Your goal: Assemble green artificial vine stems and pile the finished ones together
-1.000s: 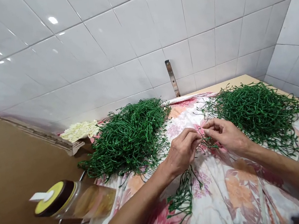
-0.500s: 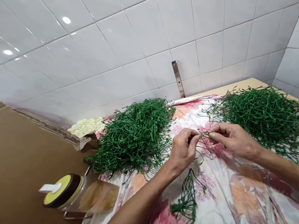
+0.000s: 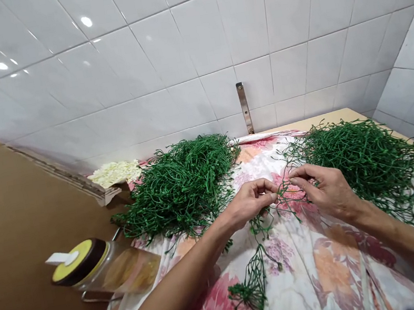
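Thin green plastic stems [image 3: 287, 195] with small knobby ends stretch between my two hands over the flowered cloth. My left hand [image 3: 253, 203] pinches them between thumb and fingertips from the left. From the other side, my right hand [image 3: 327, 188] is closed with thumb and forefinger pressed together at the stems' right end. More stems dangle below my left hand, partly hidden by it. Nearer to me lies a small bunch of green stems [image 3: 250, 289]. A large heap of stems [image 3: 184, 188] sits beyond my left forearm, and another heap [image 3: 364, 159] lies beyond my right hand.
A flowered cloth [image 3: 290, 290] covers most of the wooden table [image 3: 338, 117]. At left stand a cardboard box [image 3: 30, 223] and a jar with a yellow-and-brown lid [image 3: 79, 260]. Pale small pieces [image 3: 116, 173] are piled behind them. A tiled wall [image 3: 172, 49] with a metal bracket [image 3: 245, 108] rises behind.
My hands have moved slightly apart, the left one lower, with more stem showing between them. More green stems now show beneath my left hand. The view has shifted slightly.
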`<state>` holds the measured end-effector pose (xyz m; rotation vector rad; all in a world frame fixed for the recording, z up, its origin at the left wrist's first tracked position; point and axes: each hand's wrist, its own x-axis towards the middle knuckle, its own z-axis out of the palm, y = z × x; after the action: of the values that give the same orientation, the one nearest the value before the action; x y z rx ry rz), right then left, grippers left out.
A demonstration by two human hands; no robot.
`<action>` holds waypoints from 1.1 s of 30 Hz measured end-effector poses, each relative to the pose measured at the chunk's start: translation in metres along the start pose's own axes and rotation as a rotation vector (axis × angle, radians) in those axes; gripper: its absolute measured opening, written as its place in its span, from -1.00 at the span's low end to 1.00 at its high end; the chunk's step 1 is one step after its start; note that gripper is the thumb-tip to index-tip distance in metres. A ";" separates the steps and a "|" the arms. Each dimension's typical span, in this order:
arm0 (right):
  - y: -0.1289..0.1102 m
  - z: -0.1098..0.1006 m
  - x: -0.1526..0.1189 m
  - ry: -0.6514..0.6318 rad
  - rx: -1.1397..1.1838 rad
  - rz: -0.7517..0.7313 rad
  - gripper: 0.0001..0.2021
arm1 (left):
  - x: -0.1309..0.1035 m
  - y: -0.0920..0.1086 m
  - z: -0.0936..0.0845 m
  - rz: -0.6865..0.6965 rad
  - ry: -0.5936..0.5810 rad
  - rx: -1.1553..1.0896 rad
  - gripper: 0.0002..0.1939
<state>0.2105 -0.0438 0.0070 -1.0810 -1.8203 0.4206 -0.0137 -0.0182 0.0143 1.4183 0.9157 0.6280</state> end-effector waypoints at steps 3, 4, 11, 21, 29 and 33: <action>-0.002 -0.002 0.000 0.038 -0.009 -0.050 -0.85 | -0.001 0.000 0.003 0.010 -0.001 0.046 -0.63; -0.002 -0.003 0.000 0.045 -0.013 -0.068 -0.85 | -0.002 0.000 0.005 0.021 0.005 0.065 -0.62; 0.002 -0.008 0.004 0.110 -0.107 -0.280 -0.88 | -0.003 0.001 0.011 0.069 0.110 0.118 -0.60; -0.017 -0.004 -0.005 0.129 -0.085 -0.462 -0.77 | 0.003 -0.001 0.009 0.136 0.278 0.037 -0.67; 0.007 0.017 -0.014 -0.075 -0.287 -0.429 -0.80 | 0.003 -0.002 0.008 0.070 0.242 -0.092 -0.62; 0.004 0.013 -0.012 -0.050 -0.328 -0.434 -0.87 | 0.004 -0.005 0.006 0.048 0.187 -0.114 -0.62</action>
<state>0.2036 -0.0488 -0.0087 -0.8545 -2.1487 -0.1145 -0.0076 -0.0189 0.0085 1.2982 0.9782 0.8476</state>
